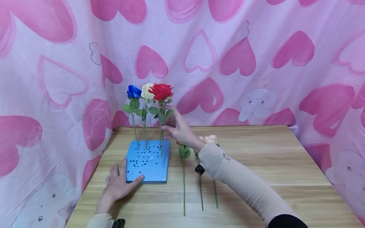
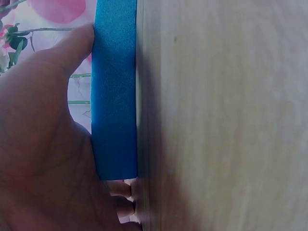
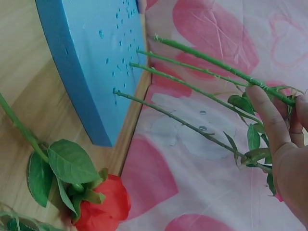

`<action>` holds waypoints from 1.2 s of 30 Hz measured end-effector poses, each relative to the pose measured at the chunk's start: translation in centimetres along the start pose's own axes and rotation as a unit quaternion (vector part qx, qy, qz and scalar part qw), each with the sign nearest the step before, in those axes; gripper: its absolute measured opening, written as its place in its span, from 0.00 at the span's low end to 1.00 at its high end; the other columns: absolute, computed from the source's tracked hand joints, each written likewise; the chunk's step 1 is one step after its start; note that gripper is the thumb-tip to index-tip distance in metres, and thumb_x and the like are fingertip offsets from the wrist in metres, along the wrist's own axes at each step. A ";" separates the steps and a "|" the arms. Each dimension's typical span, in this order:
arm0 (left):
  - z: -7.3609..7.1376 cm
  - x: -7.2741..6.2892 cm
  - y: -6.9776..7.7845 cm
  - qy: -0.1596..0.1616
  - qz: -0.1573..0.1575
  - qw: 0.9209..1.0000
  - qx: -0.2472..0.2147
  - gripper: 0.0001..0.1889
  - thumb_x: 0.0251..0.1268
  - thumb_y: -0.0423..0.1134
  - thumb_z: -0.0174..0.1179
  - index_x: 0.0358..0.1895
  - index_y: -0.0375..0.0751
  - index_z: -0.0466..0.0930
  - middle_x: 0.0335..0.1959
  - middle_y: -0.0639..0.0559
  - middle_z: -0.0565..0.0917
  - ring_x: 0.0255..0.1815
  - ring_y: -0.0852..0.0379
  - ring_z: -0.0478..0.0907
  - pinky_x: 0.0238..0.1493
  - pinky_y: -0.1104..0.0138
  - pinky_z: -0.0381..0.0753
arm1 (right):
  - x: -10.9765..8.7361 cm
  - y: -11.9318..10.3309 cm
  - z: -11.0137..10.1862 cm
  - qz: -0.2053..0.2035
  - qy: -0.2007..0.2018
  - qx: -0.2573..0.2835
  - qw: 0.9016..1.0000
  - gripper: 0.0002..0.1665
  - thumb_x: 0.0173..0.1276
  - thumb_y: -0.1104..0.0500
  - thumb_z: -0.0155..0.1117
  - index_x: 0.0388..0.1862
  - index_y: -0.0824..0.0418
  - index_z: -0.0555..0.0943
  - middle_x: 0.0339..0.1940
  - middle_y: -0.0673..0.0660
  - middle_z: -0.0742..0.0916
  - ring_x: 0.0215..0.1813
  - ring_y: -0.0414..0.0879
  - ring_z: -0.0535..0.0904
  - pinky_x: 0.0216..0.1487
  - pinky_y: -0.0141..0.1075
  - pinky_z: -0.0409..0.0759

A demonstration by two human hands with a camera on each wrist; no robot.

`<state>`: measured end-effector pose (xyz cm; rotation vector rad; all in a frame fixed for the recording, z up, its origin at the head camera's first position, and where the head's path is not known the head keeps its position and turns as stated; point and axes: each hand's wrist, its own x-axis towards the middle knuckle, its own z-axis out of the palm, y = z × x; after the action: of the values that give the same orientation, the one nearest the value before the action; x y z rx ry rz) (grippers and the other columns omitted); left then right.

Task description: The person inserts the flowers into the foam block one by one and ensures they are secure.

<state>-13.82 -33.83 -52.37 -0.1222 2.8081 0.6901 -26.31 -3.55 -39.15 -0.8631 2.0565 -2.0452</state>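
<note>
My right hand [image 1: 178,129] pinches the stem of a red rose [image 1: 161,91] above the blue foam block [image 1: 154,171]. In the right wrist view the lower end of the held stem [image 3: 207,60] is apart from the block's holed face. Three other stems stand in the block. A blue rose [image 1: 134,91] and a white rose [image 1: 146,91] top two of them; the third flower is mostly hidden behind the red one. My left hand [image 1: 118,183] lies spread at the block's near left corner, thumb on the front edge and fingers along the left side.
Right of the block, several long-stemmed flowers lie on the wooden table [image 1: 256,158]. One is a red rose [image 3: 103,204], another a peach rose [image 1: 211,138]; my right forearm partly covers them. A pink heart-patterned curtain [image 1: 194,53] hangs behind and at both sides.
</note>
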 end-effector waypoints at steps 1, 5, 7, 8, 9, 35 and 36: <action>0.0 0.0 0.0 -0.001 0.001 1.000 0.000 0.71 0.70 0.83 0.57 0.92 0.37 0.27 0.86 0.13 0.28 0.87 0.14 0.24 0.82 0.22 0.30 | 0.0 0.0 0.1 -0.002 0.000 -0.001 1.000 0.49 0.80 0.75 0.66 0.85 0.35 0.64 0.51 0.67 0.86 0.54 0.63 0.89 0.45 0.61 0.95; -0.1 0.1 0.3 -0.003 0.002 1.000 0.000 0.71 0.69 0.83 0.57 0.92 0.38 0.27 0.86 0.13 0.28 0.87 0.14 0.25 0.82 0.22 0.29 | 0.1 0.1 0.4 -0.006 -0.002 -0.006 1.000 0.51 0.79 0.76 0.66 0.87 0.36 0.63 0.51 0.67 0.84 0.52 0.65 0.88 0.46 0.59 0.95; -0.1 0.1 0.4 -0.005 0.001 1.000 0.000 0.71 0.69 0.83 0.57 0.92 0.38 0.27 0.86 0.13 0.29 0.87 0.14 0.25 0.82 0.22 0.30 | 0.1 0.2 0.6 -0.003 -0.008 -0.006 1.000 0.51 0.79 0.76 0.66 0.87 0.36 0.63 0.51 0.67 0.83 0.53 0.69 0.88 0.47 0.59 0.95; 0.0 0.1 0.5 -0.006 0.001 1.000 0.000 0.71 0.69 0.83 0.57 0.92 0.38 0.28 0.86 0.13 0.29 0.87 0.14 0.25 0.82 0.22 0.30 | 0.1 0.3 0.7 0.000 -0.010 -0.004 1.000 0.52 0.79 0.76 0.66 0.87 0.34 0.63 0.52 0.66 0.83 0.54 0.70 0.88 0.47 0.59 0.95; 0.0 0.2 0.5 -0.006 0.000 1.000 0.000 0.71 0.69 0.83 0.57 0.92 0.38 0.28 0.86 0.14 0.29 0.87 0.14 0.25 0.82 0.22 0.30 | 0.2 0.3 0.9 0.003 -0.013 -0.002 1.000 0.52 0.79 0.76 0.66 0.86 0.32 0.64 0.52 0.66 0.83 0.54 0.71 0.88 0.48 0.58 0.95; 0.1 0.2 -0.1 -0.007 -0.010 1.000 0.004 0.72 0.69 0.85 0.55 0.92 0.38 0.26 0.85 0.12 0.28 0.87 0.13 0.25 0.82 0.22 0.30 | 3.8 2.3 6.5 -0.009 -0.040 -0.050 0.998 0.48 0.82 0.71 0.67 0.84 0.31 0.63 0.53 0.58 0.85 0.54 0.51 0.90 0.48 0.44 0.96; 0.0 0.3 -0.1 -0.008 -0.012 1.000 0.005 0.72 0.69 0.85 0.55 0.92 0.38 0.26 0.85 0.12 0.28 0.87 0.13 0.25 0.82 0.22 0.30 | 3.8 2.3 6.7 -0.008 -0.042 -0.059 0.997 0.48 0.82 0.71 0.67 0.85 0.31 0.62 0.54 0.57 0.85 0.54 0.50 0.90 0.49 0.42 0.95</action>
<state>-14.05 -33.90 -52.51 -0.1476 2.7903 0.6692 -27.15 -11.39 -40.72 -0.9702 2.1487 -1.8759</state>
